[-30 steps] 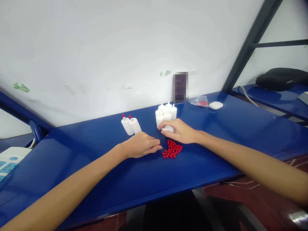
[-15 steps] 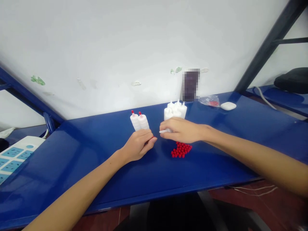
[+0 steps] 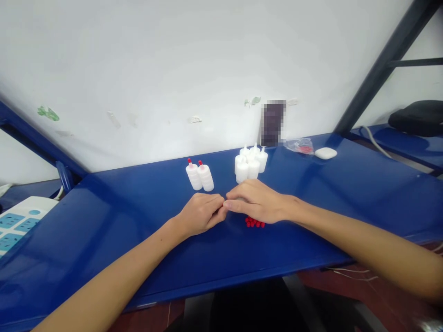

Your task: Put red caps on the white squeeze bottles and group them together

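My left hand [image 3: 203, 214] is closed in a pinch on a small red cap, which its fingers almost fully hide. Against those fingertips press the tips of my right hand [image 3: 256, 201], curled around a white dropper bottle that is nearly out of sight. Behind the left hand stand capped white bottles [image 3: 200, 179] with red tips, in a tight group. Several uncapped white bottles [image 3: 253, 167] with bare nozzles stand beyond the right hand. Loose red caps [image 3: 254, 222] lie on the table just below the right hand, which covers part of the pile.
The blue table [image 3: 194, 263] runs along a white wall. A dark pixelated object [image 3: 273, 124] leans there, near a clear bag with red pieces [image 3: 302, 146] and a white rounded object [image 3: 326, 153]. A power strip [image 3: 20, 226] lies at the left, and a dark metal post [image 3: 377, 69] rises at the right.
My right hand has come nearer and slightly left, bringing the bottle's nozzle to the left fingertips. The nozzle and the red cap, visible before, are now hidden between the hands.
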Motion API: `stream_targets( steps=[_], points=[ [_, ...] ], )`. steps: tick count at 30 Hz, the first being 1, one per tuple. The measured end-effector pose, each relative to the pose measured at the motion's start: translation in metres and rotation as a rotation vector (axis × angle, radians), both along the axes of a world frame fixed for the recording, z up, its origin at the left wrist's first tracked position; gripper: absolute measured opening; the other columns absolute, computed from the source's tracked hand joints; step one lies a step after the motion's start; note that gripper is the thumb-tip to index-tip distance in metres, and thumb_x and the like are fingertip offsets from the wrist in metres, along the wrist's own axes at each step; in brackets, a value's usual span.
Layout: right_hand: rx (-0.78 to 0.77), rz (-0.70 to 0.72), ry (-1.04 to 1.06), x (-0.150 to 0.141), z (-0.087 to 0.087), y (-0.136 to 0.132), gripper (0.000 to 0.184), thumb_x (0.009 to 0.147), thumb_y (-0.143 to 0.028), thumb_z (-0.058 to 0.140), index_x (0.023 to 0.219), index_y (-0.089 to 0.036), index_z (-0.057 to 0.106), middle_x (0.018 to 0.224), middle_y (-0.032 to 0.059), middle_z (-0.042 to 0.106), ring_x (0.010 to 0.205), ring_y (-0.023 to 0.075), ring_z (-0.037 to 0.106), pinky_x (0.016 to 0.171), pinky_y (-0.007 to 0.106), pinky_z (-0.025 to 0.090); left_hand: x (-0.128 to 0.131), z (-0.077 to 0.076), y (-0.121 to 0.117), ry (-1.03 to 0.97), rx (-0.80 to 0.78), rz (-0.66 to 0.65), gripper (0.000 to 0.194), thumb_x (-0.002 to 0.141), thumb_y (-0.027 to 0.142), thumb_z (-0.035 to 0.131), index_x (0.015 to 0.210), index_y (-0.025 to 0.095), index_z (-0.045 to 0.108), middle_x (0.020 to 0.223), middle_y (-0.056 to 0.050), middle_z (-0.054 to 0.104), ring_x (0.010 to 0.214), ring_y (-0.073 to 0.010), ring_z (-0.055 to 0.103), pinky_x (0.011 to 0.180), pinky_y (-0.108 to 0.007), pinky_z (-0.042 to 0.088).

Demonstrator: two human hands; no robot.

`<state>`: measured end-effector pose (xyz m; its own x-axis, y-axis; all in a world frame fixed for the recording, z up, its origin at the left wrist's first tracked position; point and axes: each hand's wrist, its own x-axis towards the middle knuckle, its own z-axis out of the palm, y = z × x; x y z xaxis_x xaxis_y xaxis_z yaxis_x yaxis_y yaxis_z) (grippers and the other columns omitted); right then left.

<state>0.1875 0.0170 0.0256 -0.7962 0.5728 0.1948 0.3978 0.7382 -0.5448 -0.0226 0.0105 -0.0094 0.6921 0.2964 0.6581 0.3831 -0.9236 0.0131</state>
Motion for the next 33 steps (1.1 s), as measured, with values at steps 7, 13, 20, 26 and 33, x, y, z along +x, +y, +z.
stream_targets(
  steps=[7, 13, 20, 26, 33],
  points=[
    [-0.054, -0.015, 0.004, 0.0, 0.003, -0.002, 0.051, 0.097, -0.05, 0.042, 0.059, -0.017, 0.038, 0.05, -0.0065, 0.032, 0.047, 0.0056, 0.028, 0.05, 0.024, 0.021, 0.003, 0.003, -0.002, -0.008, 0.135, 0.035, 0.03, 0.095, 0.016, 0.042, 0.065, 0.018, 0.044, 0.053, 0.005, 0.048, 0.045, -0.008, 0.035, 0.046, -0.024, 0.028],
    [-0.078, -0.033, -0.021, 0.001, 0.003, -0.003, 0.052, 0.095, -0.053, 0.045, 0.059, -0.016, 0.045, 0.049, -0.0065, 0.033, 0.046, 0.0055, 0.028, 0.049, 0.024, 0.02, 0.006, 0.006, -0.005, 0.016, 0.156, 0.012, 0.03, 0.094, 0.014, 0.042, 0.065, 0.018, 0.043, 0.052, 0.005, 0.05, 0.044, -0.0082, 0.035, 0.048, -0.026, 0.027],
    [-0.14, 0.04, -0.048, 0.001, 0.005, -0.002, 0.05, 0.096, -0.051, 0.043, 0.062, -0.015, 0.052, 0.051, -0.0062, 0.034, 0.047, 0.0057, 0.029, 0.049, 0.023, 0.021, 0.008, 0.008, -0.008, 0.071, 0.086, -0.024, 0.031, 0.097, 0.018, 0.039, 0.068, 0.018, 0.047, 0.055, 0.004, 0.053, 0.045, -0.0082, 0.04, 0.047, -0.025, 0.031],
    [-0.097, 0.063, -0.046, 0.001, 0.008, -0.003, 0.044, 0.095, -0.045, 0.047, 0.064, -0.015, 0.055, 0.051, -0.0064, 0.036, 0.048, 0.0059, 0.029, 0.05, 0.023, 0.021, 0.011, 0.008, -0.01, 0.108, 0.08, 0.0, 0.034, 0.1, 0.021, 0.036, 0.068, 0.018, 0.047, 0.055, 0.004, 0.053, 0.043, -0.0076, 0.041, 0.046, -0.025, 0.032],
    [-0.015, 0.055, -0.077, -0.001, 0.013, -0.004, 0.043, 0.093, -0.044, 0.045, 0.062, -0.016, 0.053, 0.049, -0.0062, 0.036, 0.047, 0.0066, 0.027, 0.051, 0.024, 0.02, 0.011, 0.008, -0.009, 0.101, 0.144, 0.032, 0.034, 0.099, 0.021, 0.038, 0.067, 0.018, 0.047, 0.051, 0.004, 0.053, 0.04, -0.0081, 0.041, 0.045, -0.025, 0.031]
  ],
)
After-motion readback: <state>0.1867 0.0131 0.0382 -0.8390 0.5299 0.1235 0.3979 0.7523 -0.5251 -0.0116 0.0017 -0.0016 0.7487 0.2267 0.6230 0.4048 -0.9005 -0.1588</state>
